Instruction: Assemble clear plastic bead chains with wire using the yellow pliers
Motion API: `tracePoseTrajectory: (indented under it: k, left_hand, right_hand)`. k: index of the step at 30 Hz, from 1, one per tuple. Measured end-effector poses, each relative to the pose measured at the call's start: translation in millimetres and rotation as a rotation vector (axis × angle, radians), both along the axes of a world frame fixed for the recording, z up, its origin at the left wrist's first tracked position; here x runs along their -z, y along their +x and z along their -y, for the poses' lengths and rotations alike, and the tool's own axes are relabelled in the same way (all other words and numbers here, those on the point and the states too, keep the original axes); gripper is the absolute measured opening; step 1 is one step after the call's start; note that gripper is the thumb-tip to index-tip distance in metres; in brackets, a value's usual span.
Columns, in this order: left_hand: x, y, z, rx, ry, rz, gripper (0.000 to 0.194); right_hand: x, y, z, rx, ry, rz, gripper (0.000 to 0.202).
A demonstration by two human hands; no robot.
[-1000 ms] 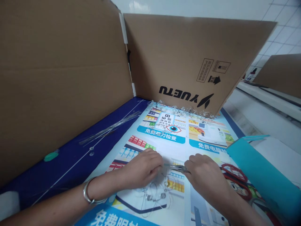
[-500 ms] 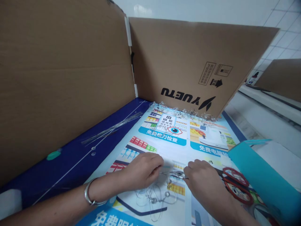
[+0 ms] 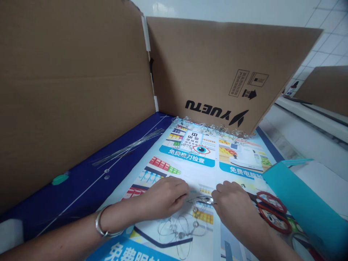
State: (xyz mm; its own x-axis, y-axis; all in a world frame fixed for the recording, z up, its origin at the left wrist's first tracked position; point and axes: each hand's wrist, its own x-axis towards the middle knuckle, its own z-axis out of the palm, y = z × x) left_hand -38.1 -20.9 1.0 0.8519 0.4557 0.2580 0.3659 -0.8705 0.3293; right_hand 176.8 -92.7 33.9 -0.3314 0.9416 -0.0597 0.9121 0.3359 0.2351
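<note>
My right hand (image 3: 231, 203) is closed round small metal pliers (image 3: 205, 199), whose handles are hidden in the fist. The jaws point left, toward my left hand (image 3: 170, 195). That hand is closed in a pinch, with the fingertips turned away from view; a thin line appears to run from it to the plier tips. Below and between both hands hangs or lies a tangle of thin, clear line in loops (image 3: 183, 250), carrying clear round beads (image 3: 181, 235). I cannot tell how much of it rests on the printed sheet.
Red-handled scissors (image 3: 274, 221) lie right of my right hand, beside a turquoise folder-like box (image 3: 301, 203). Cardboard panels (image 3: 190, 65) wall the back and left. Beaded pieces (image 3: 212, 128) line the back edge. A bundle of clear strands (image 3: 130, 146) lies on the blue surface.
The plier jaws have turned slightly and look a little more spread. The beaded loops have shifted slightly right and down. Both hands stay nearly in place.
</note>
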Motion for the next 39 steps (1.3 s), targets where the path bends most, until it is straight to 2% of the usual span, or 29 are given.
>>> tracePoseTrajectory:
  k: [5, 12, 16, 22, 29, 39]
  left_hand:
    - [-0.9, -1, 0, 0.023, 0.055, -0.046, 0.012]
    - [4.9, -1, 0, 0.022, 0.192, -0.071, 0.013]
    - [6.1, -1, -1, -0.007, 0.212, -0.093, 0.014]
    - [0.4, -3, -3, -0.063, 0.207, -0.151, 0.013]
    - [-0.2, -4, -5, -0.034, 0.204, -0.112, 0.011]
    - [-11.5, -3, 0, -0.059, 0.109, -0.095, 0.009]
  right_hand:
    - [3.1, 1, 1, -0.003, -0.004, 0.021, 0.01]
    - [-1.8, -2, 2, -0.018, 0.05, 0.036, 0.011]
    - [-1.2, -1, 2, -0.04, 0.059, 0.043, 0.011]
    - [-0.2, 1, 1, -0.067, 0.065, 0.039, 0.01]
    - [1.7, 3, 1, -0.056, 0.054, 0.019, 0.009]
    - [6.5, -2, -1, 0.033, 0.085, -0.116, 0.006]
